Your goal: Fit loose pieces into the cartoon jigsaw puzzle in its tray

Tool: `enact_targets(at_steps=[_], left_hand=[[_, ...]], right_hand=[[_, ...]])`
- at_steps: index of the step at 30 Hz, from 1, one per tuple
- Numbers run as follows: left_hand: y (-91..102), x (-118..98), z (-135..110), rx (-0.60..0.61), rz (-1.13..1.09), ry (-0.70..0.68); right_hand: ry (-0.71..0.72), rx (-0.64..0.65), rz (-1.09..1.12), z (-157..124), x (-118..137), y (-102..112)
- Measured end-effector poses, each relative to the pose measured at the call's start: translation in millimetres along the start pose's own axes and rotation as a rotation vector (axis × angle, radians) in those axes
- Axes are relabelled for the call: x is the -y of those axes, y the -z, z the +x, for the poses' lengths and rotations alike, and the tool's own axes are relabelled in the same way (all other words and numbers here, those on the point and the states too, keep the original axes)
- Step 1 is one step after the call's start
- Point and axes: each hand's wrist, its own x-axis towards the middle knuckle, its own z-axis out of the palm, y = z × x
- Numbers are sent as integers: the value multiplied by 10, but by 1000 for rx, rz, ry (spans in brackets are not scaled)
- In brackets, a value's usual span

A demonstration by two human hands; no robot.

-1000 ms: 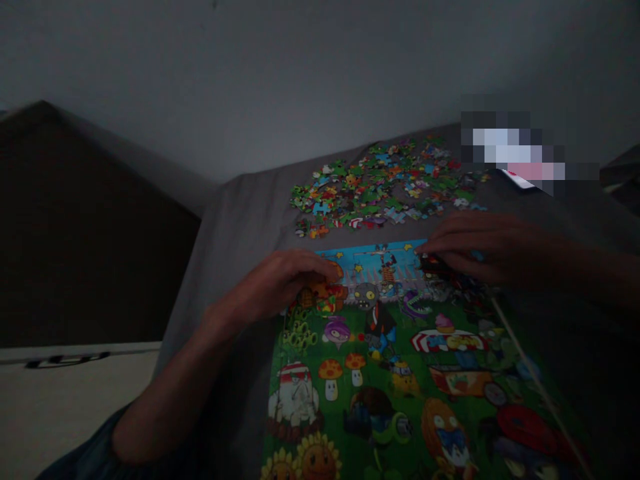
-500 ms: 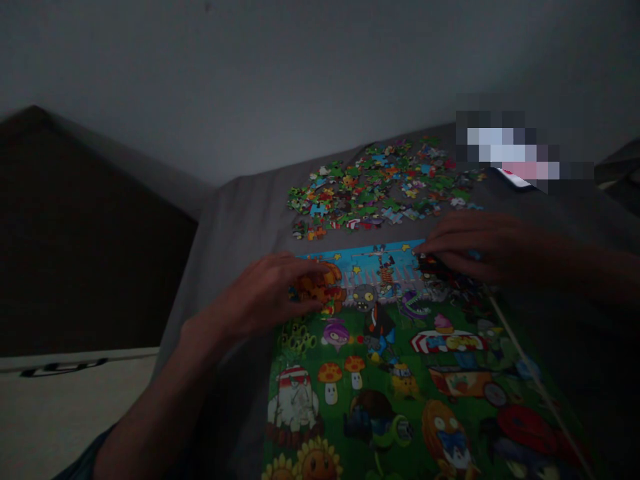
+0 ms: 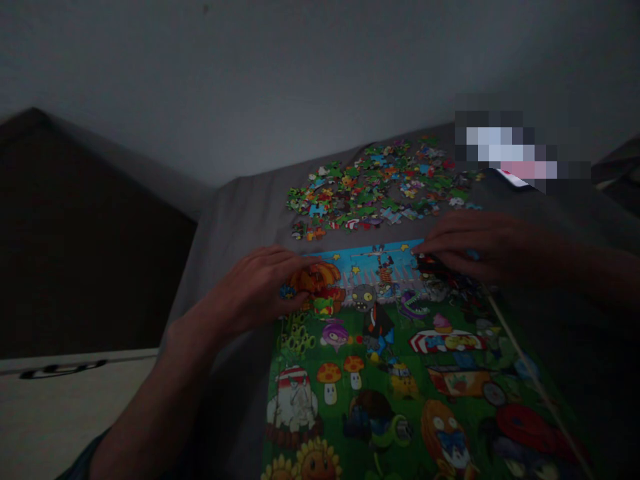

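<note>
A colourful cartoon jigsaw picture (image 3: 400,373) lies on a grey sheet (image 3: 235,213) in dim light. My left hand (image 3: 253,290) rests at the picture's upper left corner. Its fingers are curled, and the fingertips touch the edge beside an orange pumpkin figure (image 3: 315,277). A small blue bit (image 3: 287,291) shows under the fingertips; I cannot make out whether it is held. My right hand (image 3: 475,247) lies flat on the upper right part of the picture, fingers stretched out and pressing on dark pieces (image 3: 433,265).
A spread of several loose puzzle pieces (image 3: 380,183) lies on the sheet beyond the picture. A pixelated patch (image 3: 515,153) sits at the far right over a phone-like object. A dark headboard-like shape (image 3: 75,233) fills the left, and a thin stick (image 3: 535,387) crosses the picture's right side.
My left hand has slid left off the pumpkin figure, uncovering it. My right hand has stayed in place.
</note>
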Motion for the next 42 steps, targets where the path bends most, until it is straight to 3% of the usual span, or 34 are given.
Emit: enact_targets(at_steps=[9, 22, 33, 37, 40, 42], left_hand=[[21, -16, 8, 17, -34, -22], [12, 8, -37, 7, -6, 52], [10, 12, -18, -23, 86, -13], [-15, 66, 14, -141, 51, -8], [-105, 183, 98, -326, 18, 140], [-207, 287, 185, -377, -16, 266]], right_hand=[[22, 6, -34, 23, 17, 24], [-4, 6, -36, 5, 10, 3], [-5, 27, -41, 12, 27, 20], [-39, 34, -19, 21, 48, 30], [-71, 32, 9, 23, 63, 33], [-57, 24, 0, 23, 66, 27]])
